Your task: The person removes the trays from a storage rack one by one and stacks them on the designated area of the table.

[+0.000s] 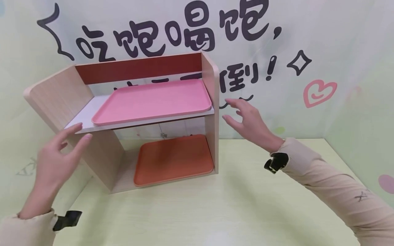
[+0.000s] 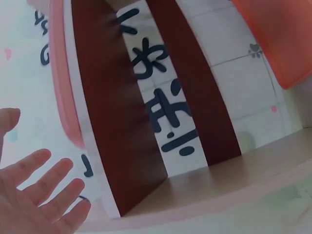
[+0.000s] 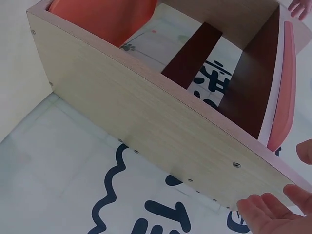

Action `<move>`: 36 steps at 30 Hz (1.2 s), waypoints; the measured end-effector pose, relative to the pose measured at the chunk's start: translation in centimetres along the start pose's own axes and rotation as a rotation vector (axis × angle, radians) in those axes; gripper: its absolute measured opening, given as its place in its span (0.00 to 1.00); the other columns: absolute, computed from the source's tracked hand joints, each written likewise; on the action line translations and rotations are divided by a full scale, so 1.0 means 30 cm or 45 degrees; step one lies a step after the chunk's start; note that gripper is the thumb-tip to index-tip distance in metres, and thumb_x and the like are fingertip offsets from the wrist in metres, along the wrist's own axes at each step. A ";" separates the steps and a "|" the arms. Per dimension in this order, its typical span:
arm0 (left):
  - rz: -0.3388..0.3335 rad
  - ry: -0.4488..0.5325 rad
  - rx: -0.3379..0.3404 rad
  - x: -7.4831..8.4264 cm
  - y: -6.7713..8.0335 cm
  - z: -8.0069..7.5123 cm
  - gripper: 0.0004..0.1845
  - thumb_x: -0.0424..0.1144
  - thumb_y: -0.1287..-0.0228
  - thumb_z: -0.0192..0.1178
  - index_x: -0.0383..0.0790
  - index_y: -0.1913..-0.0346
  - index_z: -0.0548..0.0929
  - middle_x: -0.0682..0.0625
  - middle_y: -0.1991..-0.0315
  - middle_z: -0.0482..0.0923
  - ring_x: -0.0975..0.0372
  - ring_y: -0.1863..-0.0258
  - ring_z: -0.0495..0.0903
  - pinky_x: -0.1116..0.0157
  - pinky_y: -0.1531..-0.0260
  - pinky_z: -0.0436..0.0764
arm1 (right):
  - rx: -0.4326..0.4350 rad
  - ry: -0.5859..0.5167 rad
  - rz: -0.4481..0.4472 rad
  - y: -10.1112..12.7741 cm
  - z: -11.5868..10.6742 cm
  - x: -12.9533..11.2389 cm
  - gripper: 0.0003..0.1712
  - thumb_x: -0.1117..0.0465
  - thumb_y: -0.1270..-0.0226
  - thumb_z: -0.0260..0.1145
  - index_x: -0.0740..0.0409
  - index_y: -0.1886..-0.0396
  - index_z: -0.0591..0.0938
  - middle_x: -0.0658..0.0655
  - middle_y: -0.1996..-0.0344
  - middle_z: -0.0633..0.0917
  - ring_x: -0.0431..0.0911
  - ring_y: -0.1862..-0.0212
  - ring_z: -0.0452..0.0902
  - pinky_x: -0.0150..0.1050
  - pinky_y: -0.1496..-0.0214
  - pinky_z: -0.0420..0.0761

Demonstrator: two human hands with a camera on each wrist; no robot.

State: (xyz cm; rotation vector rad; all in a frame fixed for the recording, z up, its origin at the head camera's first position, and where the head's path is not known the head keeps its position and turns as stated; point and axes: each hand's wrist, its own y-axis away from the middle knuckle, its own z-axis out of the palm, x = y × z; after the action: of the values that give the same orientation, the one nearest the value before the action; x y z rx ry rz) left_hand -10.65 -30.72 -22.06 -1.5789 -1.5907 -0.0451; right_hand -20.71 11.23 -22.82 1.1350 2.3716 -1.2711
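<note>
A two-tier wooden shelf (image 1: 216, 143) stands on the table, turned at an angle. On its upper board lies a pink tray (image 1: 154, 101); an orange tray (image 1: 175, 160) rests on the lower board. My left hand (image 1: 58, 160) is at the shelf's left front, fingers extended near the front corner of the upper board, holding nothing. Just off the right side panel (image 3: 161, 122) hovers my right hand (image 1: 250, 123), thumb and fingers apart, with nothing in it. In the left wrist view the left hand's spread fingers (image 2: 48, 187) show beside the upper board's edge.
Pale green table (image 1: 261, 198) extends in front and to the right of the shelf. Behind it rises a wall sheet (image 1: 277, 20) printed with large dark characters and a pink heart (image 1: 320, 93). A dark red back strip (image 1: 141, 70) spans the shelf's top.
</note>
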 end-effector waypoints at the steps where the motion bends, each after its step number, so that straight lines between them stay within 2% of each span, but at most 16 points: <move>1: -0.032 0.029 0.013 -0.008 -0.008 -0.011 0.24 0.44 0.41 0.56 0.45 0.40 0.70 0.65 0.47 0.70 0.73 0.46 0.64 0.76 0.50 0.64 | 0.008 -0.026 0.012 -0.009 0.001 -0.004 0.26 0.63 0.42 0.61 0.66 0.44 0.69 0.61 0.48 0.73 0.51 0.48 0.70 0.43 0.50 0.73; 3: -0.083 0.090 0.046 -0.024 -0.026 -0.033 0.23 0.43 0.42 0.56 0.46 0.41 0.71 0.71 0.52 0.72 0.78 0.52 0.66 0.85 0.60 0.64 | 0.023 -0.079 0.038 -0.030 0.002 -0.012 0.25 0.64 0.42 0.61 0.66 0.44 0.69 0.61 0.48 0.73 0.50 0.49 0.71 0.41 0.51 0.74; 7: -0.177 0.175 0.115 -0.054 -0.061 -0.073 0.22 0.42 0.42 0.57 0.48 0.43 0.73 0.71 0.56 0.72 0.78 0.57 0.68 0.87 0.68 0.65 | 0.053 -0.174 0.096 -0.073 0.000 -0.032 0.25 0.64 0.43 0.62 0.66 0.45 0.69 0.61 0.50 0.75 0.50 0.52 0.74 0.40 0.52 0.75; 10: -0.248 0.179 0.172 -0.072 -0.086 -0.100 0.22 0.42 0.42 0.57 0.49 0.43 0.73 0.69 0.56 0.72 0.77 0.56 0.67 0.83 0.66 0.63 | 0.073 -0.187 0.119 -0.102 0.000 -0.045 0.27 0.62 0.43 0.63 0.64 0.44 0.69 0.60 0.52 0.76 0.49 0.53 0.76 0.39 0.54 0.76; 14: -0.413 0.131 0.249 -0.077 -0.117 -0.125 0.23 0.46 0.41 0.55 0.54 0.41 0.69 0.65 0.48 0.70 0.73 0.47 0.63 0.70 0.47 0.59 | 0.098 -0.196 0.131 -0.136 0.004 -0.060 0.29 0.60 0.44 0.64 0.61 0.43 0.67 0.58 0.53 0.77 0.46 0.54 0.76 0.38 0.58 0.77; 17: -0.536 0.103 0.315 -0.076 -0.138 -0.132 0.24 0.48 0.41 0.55 0.58 0.40 0.67 0.63 0.43 0.66 0.72 0.43 0.61 0.68 0.48 0.58 | 0.127 -0.216 0.146 -0.160 0.008 -0.069 0.29 0.60 0.45 0.65 0.60 0.43 0.67 0.57 0.52 0.76 0.45 0.56 0.77 0.38 0.59 0.78; 20: -0.591 0.078 0.363 -0.087 -0.156 -0.133 0.26 0.49 0.43 0.55 0.60 0.40 0.65 0.63 0.42 0.65 0.72 0.43 0.61 0.74 0.55 0.62 | 0.156 -0.218 0.163 -0.179 0.011 -0.072 0.29 0.60 0.45 0.65 0.59 0.44 0.67 0.57 0.53 0.77 0.45 0.59 0.77 0.37 0.60 0.78; 21: -0.601 0.058 0.367 -0.093 -0.162 -0.133 0.27 0.50 0.43 0.56 0.61 0.39 0.64 0.63 0.42 0.64 0.71 0.43 0.61 0.75 0.58 0.63 | 0.164 -0.219 0.167 -0.184 0.013 -0.072 0.29 0.60 0.46 0.65 0.59 0.44 0.67 0.57 0.54 0.77 0.45 0.60 0.77 0.37 0.61 0.78; 24: -0.606 0.041 0.325 -0.116 -0.186 -0.134 0.29 0.51 0.44 0.56 0.62 0.38 0.60 0.63 0.43 0.64 0.71 0.44 0.63 0.76 0.56 0.66 | 0.194 -0.211 0.172 -0.196 0.019 -0.069 0.28 0.61 0.46 0.65 0.60 0.45 0.67 0.57 0.55 0.77 0.45 0.62 0.76 0.37 0.62 0.78; 26: -0.590 0.048 0.274 -0.133 -0.204 -0.134 0.30 0.51 0.44 0.56 0.60 0.38 0.60 0.64 0.47 0.66 0.72 0.49 0.67 0.79 0.61 0.68 | 0.217 -0.203 0.174 -0.200 0.024 -0.066 0.28 0.61 0.46 0.65 0.60 0.46 0.67 0.58 0.56 0.77 0.44 0.63 0.76 0.36 0.63 0.78; 29: -0.559 0.120 0.243 -0.150 -0.233 -0.133 0.27 0.48 0.46 0.59 0.59 0.42 0.65 0.68 0.59 0.66 0.77 0.63 0.68 0.85 0.73 0.64 | 0.249 -0.195 0.161 -0.204 0.031 -0.065 0.27 0.63 0.46 0.65 0.61 0.47 0.68 0.58 0.57 0.78 0.44 0.64 0.76 0.36 0.64 0.78; 32: -0.537 0.153 0.289 -0.155 -0.254 -0.123 0.19 0.44 0.48 0.61 0.60 0.52 0.70 0.69 0.67 0.65 0.80 0.72 0.66 0.86 0.78 0.66 | 0.271 -0.196 0.154 -0.206 0.036 -0.063 0.26 0.64 0.46 0.65 0.62 0.47 0.68 0.59 0.57 0.78 0.45 0.65 0.77 0.36 0.65 0.78; 36: -0.510 0.168 0.369 -0.151 -0.262 -0.104 0.15 0.41 0.48 0.61 0.61 0.60 0.70 0.68 0.69 0.66 0.81 0.76 0.68 0.86 0.79 0.66 | 0.295 -0.177 0.155 -0.204 0.037 -0.060 0.25 0.65 0.47 0.65 0.62 0.49 0.69 0.59 0.57 0.78 0.46 0.65 0.77 0.36 0.65 0.78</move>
State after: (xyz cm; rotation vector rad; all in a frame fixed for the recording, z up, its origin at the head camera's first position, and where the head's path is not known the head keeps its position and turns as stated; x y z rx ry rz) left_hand -16.31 -37.63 -18.58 -1.0029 -1.6998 -0.1262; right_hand -24.07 7.39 -18.81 1.1910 2.0640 -1.5576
